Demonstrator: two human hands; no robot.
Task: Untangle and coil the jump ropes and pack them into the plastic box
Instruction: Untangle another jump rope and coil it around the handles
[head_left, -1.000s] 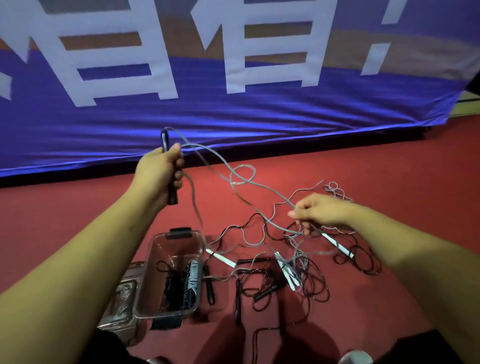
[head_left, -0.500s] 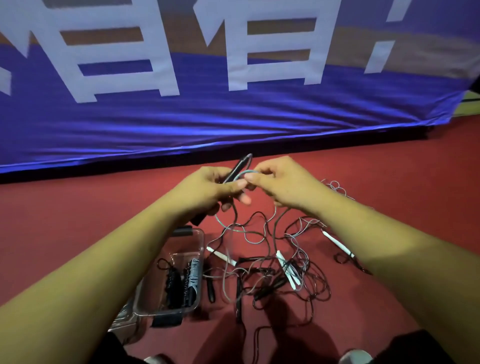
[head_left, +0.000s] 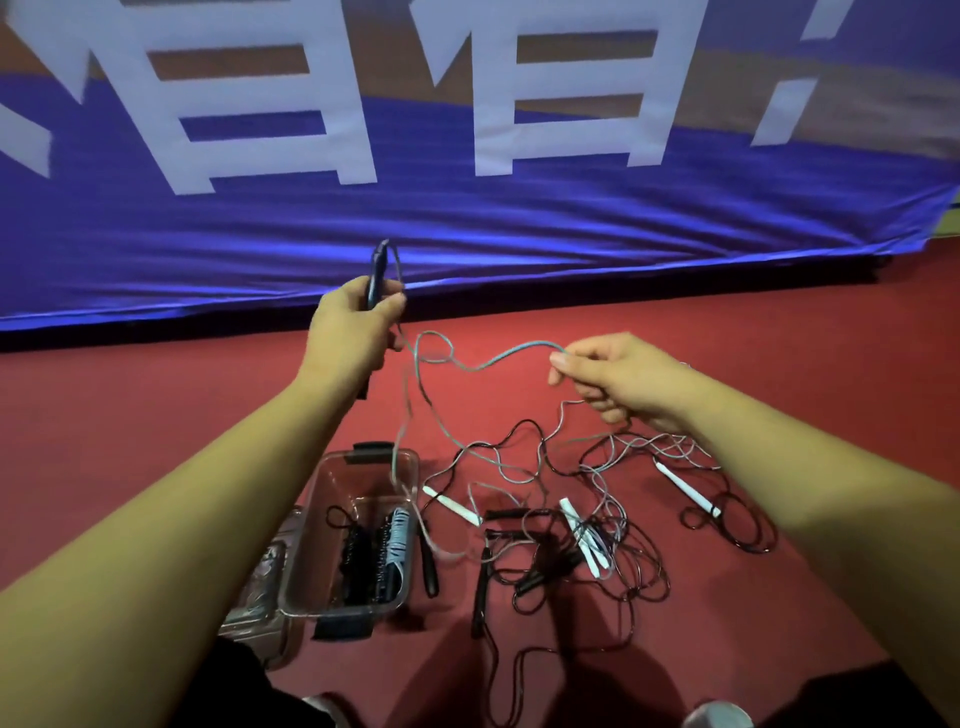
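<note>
Trouble is waiting in the small twisted loop that the thin, pale grey-blue jump-rope cord is forming just beside the left hand. If the hands are pulling apart from here, that loop could, I judge, be cinching into a knot, since the cord looks springy and is holding its kinks. The left hand is gripping a slim dark rope handle upright, fingers curled fully around it, the cord arching out of its top. The right hand is pinching the same cord between thumb and fingertip, its other fingers curling loosely beneath. From there the cord is running down into a tangled heap of thin black and grey cords on the matte red floor; lifting further would likely be dragging neighbouring ropes along and tightening the heap. One strand appears to be passing over the rim of the clear, round-cornered plastic box, so a tug could be sliding or tipping it. Inside, tightly coiled black and pale ropes are lying side by side; what looks like its clear lid is lying just beside it. Slender white handles and black handles, rigid and smooth, are poking out of the heap. Behind, a wrinkled blue fabric banner is hanging.
</note>
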